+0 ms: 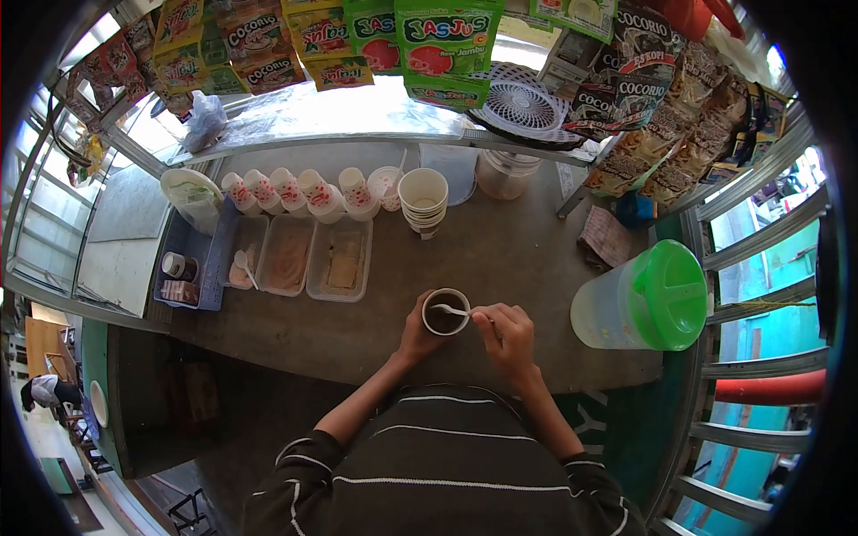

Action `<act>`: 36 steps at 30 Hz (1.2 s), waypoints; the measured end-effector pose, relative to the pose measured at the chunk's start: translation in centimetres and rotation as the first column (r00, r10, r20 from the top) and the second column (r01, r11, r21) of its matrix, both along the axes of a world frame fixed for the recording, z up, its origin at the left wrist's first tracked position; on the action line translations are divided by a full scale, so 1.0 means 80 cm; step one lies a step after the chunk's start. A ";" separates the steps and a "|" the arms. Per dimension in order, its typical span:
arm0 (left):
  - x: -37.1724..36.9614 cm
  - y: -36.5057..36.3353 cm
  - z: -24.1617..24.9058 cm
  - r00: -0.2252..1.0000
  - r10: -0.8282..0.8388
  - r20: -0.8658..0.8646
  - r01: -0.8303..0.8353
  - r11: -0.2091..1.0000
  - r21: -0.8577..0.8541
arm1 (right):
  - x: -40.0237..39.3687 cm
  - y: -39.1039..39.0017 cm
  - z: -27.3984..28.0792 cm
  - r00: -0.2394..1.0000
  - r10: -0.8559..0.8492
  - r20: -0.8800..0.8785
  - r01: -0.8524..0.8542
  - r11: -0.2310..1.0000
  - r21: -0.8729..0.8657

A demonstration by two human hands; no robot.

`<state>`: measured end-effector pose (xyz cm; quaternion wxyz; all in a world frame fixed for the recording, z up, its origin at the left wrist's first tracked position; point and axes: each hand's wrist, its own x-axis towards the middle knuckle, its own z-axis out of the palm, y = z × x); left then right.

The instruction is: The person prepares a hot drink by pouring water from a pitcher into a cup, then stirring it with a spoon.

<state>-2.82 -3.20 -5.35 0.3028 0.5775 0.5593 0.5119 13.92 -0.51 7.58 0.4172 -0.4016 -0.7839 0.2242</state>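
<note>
A paper cup (432, 329) with dark liquid in it is in front of me at the near side of the counter. My left hand (416, 332) is wrapped round the cup's left side. Between the closed fingers of my right hand (508, 338) is the handle of a white spoon (453, 311), whose bowl end dips into the dark liquid. Farther back stands a stack of paper cups (424, 198), apart from both hands.
Along the back left are several red-and-white cups (315, 192) and plastic tubs of powder (287, 259), beside a blue basket (211, 268). A water jug with a green lid (670, 295) stands right. Drink sachets (447, 45) hang overhead. A folded cloth (604, 236) lies at right.
</note>
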 end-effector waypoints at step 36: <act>-0.001 -0.004 0.004 0.999 -0.029 -0.037 0.031 0.998 0.050 | 0.030 -0.002 -0.054 0.757 -0.331 -0.564 -0.086 0.804 -0.588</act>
